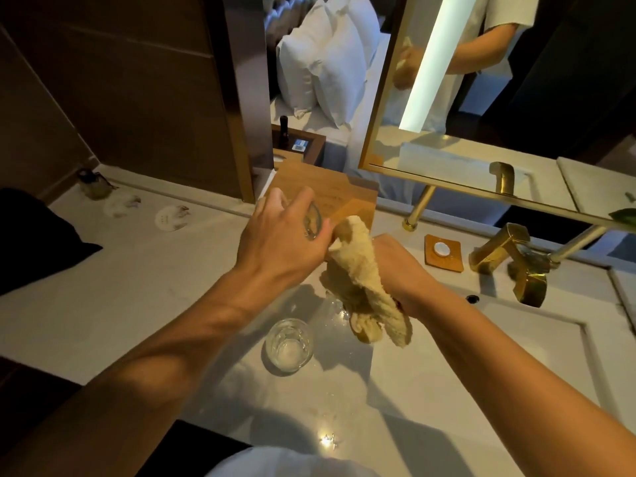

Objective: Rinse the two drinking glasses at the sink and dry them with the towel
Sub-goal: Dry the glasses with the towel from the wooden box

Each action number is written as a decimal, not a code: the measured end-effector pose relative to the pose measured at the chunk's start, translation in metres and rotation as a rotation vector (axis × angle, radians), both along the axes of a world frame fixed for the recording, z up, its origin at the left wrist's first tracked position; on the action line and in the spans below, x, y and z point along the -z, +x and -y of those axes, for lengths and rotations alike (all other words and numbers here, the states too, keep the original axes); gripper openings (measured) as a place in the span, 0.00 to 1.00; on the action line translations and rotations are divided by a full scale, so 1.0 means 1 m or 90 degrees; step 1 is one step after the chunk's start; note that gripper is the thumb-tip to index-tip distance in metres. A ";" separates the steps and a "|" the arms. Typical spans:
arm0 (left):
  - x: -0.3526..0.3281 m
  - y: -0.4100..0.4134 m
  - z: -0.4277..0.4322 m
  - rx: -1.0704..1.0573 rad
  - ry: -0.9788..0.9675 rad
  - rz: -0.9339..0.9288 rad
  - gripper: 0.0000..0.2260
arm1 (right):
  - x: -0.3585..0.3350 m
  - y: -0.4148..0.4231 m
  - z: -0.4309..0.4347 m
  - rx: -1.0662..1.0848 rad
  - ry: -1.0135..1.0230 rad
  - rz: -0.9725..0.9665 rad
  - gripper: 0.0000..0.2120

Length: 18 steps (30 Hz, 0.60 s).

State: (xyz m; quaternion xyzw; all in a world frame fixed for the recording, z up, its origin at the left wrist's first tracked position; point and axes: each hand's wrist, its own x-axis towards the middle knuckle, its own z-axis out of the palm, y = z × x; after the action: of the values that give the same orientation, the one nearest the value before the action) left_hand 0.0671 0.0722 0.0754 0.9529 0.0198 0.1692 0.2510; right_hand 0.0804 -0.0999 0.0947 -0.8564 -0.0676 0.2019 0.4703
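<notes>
left hand (282,235) grips glass (311,224), mouth facing towel (361,280) gripped by right hand (401,266); second glass (289,344) upright nearer desk (137,287) front edge, left-arm side.

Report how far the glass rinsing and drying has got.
Rinsing looks over: no water shows at the faucet, and one glass stands upright on the counter; whether it is dry I cannot tell. In hand: the left hand grips the second glass while the right hand pushes the towel into its mouth. Left: finish wiping it, set it down, and perhaps dry the standing one.
</notes>
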 end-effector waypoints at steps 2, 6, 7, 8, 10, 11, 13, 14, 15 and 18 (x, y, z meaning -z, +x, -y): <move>0.008 0.007 -0.017 -0.042 0.017 -0.068 0.14 | 0.003 -0.001 -0.001 -0.013 0.043 -0.028 0.16; 0.037 0.019 -0.043 -0.055 0.073 -0.167 0.14 | 0.011 0.001 0.002 0.008 0.121 -0.117 0.14; 0.045 0.021 -0.047 -0.055 0.084 -0.201 0.15 | 0.014 0.002 0.002 0.041 0.158 -0.162 0.15; 0.054 0.023 -0.050 -0.054 0.091 -0.237 0.17 | 0.018 0.003 0.003 0.077 0.195 -0.205 0.16; 0.070 0.024 -0.055 -0.051 0.102 -0.301 0.21 | 0.026 0.003 0.004 0.127 0.234 -0.259 0.17; 0.079 0.024 -0.057 -0.049 0.107 -0.320 0.21 | 0.031 0.003 0.004 0.145 0.249 -0.275 0.18; 0.095 0.022 -0.058 -0.047 0.112 -0.343 0.22 | 0.039 0.003 0.005 0.164 0.274 -0.301 0.17; 0.101 0.020 -0.057 -0.045 0.109 -0.351 0.22 | 0.042 0.003 0.006 0.169 0.285 -0.314 0.18; 0.107 0.020 -0.056 -0.042 0.105 -0.362 0.22 | 0.045 0.003 0.007 0.172 0.292 -0.324 0.18; 0.118 0.017 -0.052 -0.025 0.094 -0.382 0.22 | 0.050 0.003 0.008 0.182 0.302 -0.338 0.17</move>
State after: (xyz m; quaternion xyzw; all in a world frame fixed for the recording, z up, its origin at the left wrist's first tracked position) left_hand 0.0846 0.1246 -0.0426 0.9754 0.0993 -0.1142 0.1605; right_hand 0.0833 -0.1083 0.0449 -0.6427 0.1314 0.3277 0.6799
